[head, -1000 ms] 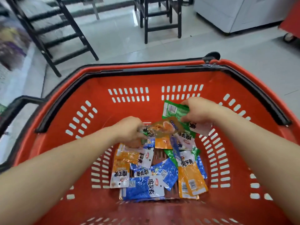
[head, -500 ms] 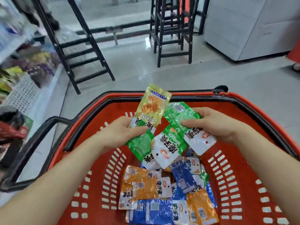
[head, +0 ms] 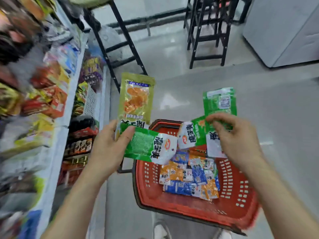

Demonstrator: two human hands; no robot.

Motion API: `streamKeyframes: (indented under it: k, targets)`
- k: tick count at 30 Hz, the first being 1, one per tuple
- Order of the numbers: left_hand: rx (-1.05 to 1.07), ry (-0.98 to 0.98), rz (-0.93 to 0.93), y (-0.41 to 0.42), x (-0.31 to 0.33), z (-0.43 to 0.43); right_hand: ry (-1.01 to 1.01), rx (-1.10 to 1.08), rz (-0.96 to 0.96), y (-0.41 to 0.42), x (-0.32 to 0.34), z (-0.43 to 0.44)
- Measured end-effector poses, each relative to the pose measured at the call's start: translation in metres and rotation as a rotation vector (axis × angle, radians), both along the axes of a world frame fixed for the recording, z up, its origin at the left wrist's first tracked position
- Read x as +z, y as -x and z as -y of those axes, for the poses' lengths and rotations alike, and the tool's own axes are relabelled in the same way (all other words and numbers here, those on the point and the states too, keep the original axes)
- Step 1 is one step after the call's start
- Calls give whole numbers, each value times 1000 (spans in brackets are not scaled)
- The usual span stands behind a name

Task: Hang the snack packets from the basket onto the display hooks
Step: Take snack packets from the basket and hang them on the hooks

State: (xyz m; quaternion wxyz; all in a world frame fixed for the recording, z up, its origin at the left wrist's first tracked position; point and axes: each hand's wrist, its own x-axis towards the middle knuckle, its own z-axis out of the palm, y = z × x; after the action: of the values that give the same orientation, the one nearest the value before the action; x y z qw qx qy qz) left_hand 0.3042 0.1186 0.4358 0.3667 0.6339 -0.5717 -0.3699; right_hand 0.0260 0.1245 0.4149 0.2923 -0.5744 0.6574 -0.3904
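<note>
My left hand (head: 110, 149) grips two snack packets: a yellow-green one (head: 136, 99) standing upright and a green-and-white one (head: 150, 145) lying sideways under my thumb. My right hand (head: 236, 138) pinches green-and-white packets (head: 219, 102), one pointing up and another (head: 191, 133) fanned to the left. Both hands are raised above the red basket (head: 238, 200), which sits on the floor below. Several blue, orange and white packets (head: 188, 176) lie in its bottom.
Blurred display shelves full of snack packets (head: 43, 100) run down the left side. A black ladder frame (head: 119, 42) and black stools (head: 207, 31) stand on the tiled floor beyond. A white cabinet (head: 284, 31) is at the upper right. My shoe (head: 160, 228) shows below the basket.
Both hands have lifted their packets out of the basket and well above it. The view has swung left, bringing the display shelves into sight and leaving the basket lower and smaller.
</note>
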Motion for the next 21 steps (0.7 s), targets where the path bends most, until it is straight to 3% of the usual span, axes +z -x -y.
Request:
streamKeyframes:
  k: [5,10,16,21]
  targets:
    - [19,-4,-178,-25,200,-50,15,177,195,-56,201,-5]
    - [58,-52,-228,-16,327,-100,16,463,429,-108,364,-30]
    - [275,31,-208,3,408,-173,156,647,494,-132,442,-61]
    - [761,195,15,-5,449,-262,265,594,514,-127,471,-78]
